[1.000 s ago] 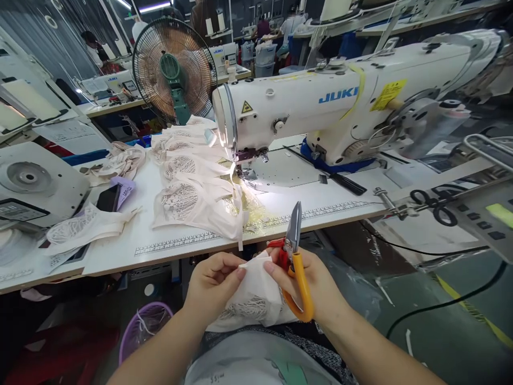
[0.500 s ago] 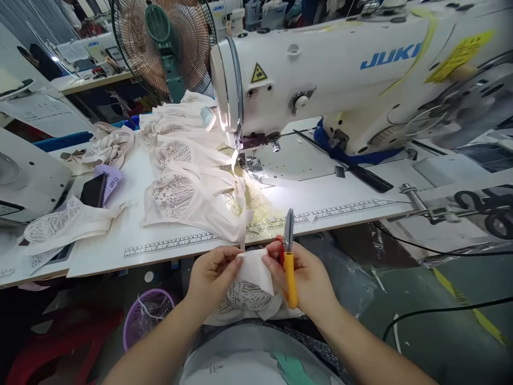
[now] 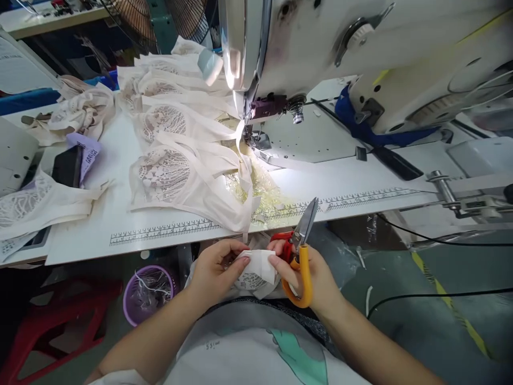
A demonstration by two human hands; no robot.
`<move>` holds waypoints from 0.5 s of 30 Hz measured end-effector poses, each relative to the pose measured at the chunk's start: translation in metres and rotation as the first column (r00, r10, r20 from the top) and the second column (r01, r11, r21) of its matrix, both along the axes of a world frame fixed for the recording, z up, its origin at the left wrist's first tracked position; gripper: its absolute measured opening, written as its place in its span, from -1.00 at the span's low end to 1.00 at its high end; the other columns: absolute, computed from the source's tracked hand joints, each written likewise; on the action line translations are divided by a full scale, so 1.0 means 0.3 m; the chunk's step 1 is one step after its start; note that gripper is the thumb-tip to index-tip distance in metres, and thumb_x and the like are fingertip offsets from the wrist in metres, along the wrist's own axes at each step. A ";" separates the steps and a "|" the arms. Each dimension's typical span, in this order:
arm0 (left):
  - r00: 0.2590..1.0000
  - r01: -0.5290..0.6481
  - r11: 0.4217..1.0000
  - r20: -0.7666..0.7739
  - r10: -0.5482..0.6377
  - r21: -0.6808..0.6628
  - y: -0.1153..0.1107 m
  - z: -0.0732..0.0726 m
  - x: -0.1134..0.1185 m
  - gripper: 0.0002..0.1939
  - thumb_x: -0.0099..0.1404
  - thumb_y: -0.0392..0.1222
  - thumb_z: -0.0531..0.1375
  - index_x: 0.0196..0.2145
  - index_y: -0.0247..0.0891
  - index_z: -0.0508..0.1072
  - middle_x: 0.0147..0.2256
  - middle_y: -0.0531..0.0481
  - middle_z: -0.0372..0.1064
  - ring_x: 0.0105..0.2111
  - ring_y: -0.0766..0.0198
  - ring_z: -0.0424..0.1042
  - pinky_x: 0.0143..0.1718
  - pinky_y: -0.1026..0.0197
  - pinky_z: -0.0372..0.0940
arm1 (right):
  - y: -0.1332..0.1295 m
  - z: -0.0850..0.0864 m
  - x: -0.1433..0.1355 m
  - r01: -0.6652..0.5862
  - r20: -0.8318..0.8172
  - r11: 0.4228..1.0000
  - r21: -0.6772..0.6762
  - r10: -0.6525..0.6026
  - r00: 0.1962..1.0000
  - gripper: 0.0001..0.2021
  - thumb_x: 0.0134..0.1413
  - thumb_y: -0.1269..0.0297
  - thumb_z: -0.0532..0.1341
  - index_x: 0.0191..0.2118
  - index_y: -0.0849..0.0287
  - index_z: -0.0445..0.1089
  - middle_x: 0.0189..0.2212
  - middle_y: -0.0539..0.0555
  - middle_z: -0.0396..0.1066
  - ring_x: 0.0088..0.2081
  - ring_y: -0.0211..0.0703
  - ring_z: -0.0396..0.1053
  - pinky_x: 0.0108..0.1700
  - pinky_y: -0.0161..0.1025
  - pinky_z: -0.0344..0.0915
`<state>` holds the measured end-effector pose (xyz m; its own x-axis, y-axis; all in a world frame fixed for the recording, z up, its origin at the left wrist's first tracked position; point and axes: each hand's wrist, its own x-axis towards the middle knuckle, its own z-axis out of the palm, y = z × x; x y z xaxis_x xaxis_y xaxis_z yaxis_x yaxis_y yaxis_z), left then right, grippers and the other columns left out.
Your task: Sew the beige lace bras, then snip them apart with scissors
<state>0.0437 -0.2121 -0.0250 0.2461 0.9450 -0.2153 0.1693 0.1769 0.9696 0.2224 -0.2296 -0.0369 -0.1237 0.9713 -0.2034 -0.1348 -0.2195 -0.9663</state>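
Above my lap, my left hand pinches the edge of a white lace bra between thumb and fingers. My right hand pinches the same folded edge from the other side. It also carries a pair of scissors, with orange and red handles against the palm and blades pointing up and away from me. The bra's lace cup hangs below the pinched fabric, partly covered by my hands. Connected-looking white lace bras lie in a row on the table, beside the needle of a sewing machine.
A printed ruler runs along the table's front edge. Another bra lies at the left, over a dark phone-like object. Below are a purple basket and a red stool. A fan stands behind.
The view has tilted down and come nearer the table. In my right hand the scissors have turned, showing more of the handle loop. Both hands keep their pinch on the bra.
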 end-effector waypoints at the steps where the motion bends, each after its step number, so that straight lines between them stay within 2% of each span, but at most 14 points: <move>1: 0.999 0.016 1.000 -0.037 -0.015 0.022 -0.002 -0.006 -0.004 -0.86 0.14 -0.21 0.21 -0.32 -0.32 0.44 -0.44 -0.01 0.38 -0.45 0.34 0.34 -0.44 0.35 0.26 | -0.002 -0.001 0.001 -0.005 -0.007 1.000 -0.016 0.004 1.000 -0.82 0.02 0.22 0.22 -0.42 0.13 0.19 -0.39 0.00 0.27 -0.45 -0.28 0.23 -0.47 -0.33 0.21; 5: 0.995 0.057 0.995 -0.080 -0.050 0.084 0.001 -0.006 -0.009 -0.90 0.18 -0.23 0.19 -0.36 -0.32 0.45 -0.44 -0.01 0.37 -0.47 0.36 0.32 -0.48 0.36 0.24 | -0.005 0.009 0.005 -0.015 -0.007 1.000 -0.020 0.014 1.000 -0.82 0.02 0.23 0.23 -0.41 0.14 0.19 -0.40 -0.02 0.25 -0.49 -0.33 0.20 -0.48 -0.35 0.21; 11: 0.994 0.059 0.998 0.097 -0.059 -0.003 0.004 0.017 -0.001 -0.91 0.19 -0.24 0.17 -0.40 -0.33 0.40 -0.51 0.04 0.32 -0.54 0.40 0.28 -0.54 0.37 0.21 | -0.004 0.022 0.001 -0.003 -0.026 1.000 0.021 0.004 1.000 -0.83 0.01 0.23 0.22 -0.39 0.13 0.19 -0.42 -0.03 0.25 -0.54 -0.35 0.19 -0.54 -0.37 0.21; 13: 0.995 0.072 0.996 0.063 -0.075 0.052 0.005 0.018 -0.005 -0.92 0.20 -0.25 0.16 -0.40 -0.32 0.39 -0.50 0.03 0.33 -0.53 0.39 0.29 -0.55 0.36 0.22 | -0.004 0.022 -0.001 -0.001 -0.006 0.999 0.047 0.001 1.000 -0.84 0.01 0.24 0.22 -0.39 0.12 0.19 -0.44 -0.03 0.25 -0.55 -0.35 0.20 -0.56 -0.37 0.21; 15: 0.992 0.128 0.969 -0.011 -0.129 0.210 0.012 0.025 -0.012 -0.94 0.22 -0.28 0.14 -0.39 -0.31 0.38 -0.43 -0.03 0.38 -0.47 0.34 0.35 -0.49 0.32 0.27 | -0.002 0.025 -0.002 0.021 0.043 0.996 0.086 -0.024 0.999 -0.85 0.00 0.25 0.22 -0.39 0.11 0.20 -0.45 -0.04 0.26 -0.53 -0.32 0.22 -0.54 -0.37 0.22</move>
<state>0.0400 -0.2085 -0.0176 0.3690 0.9293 -0.0147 0.1746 -0.0537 0.9832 0.2218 -0.2301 -0.0293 -0.0943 0.9877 -0.1246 -0.0962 -0.1337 -0.9864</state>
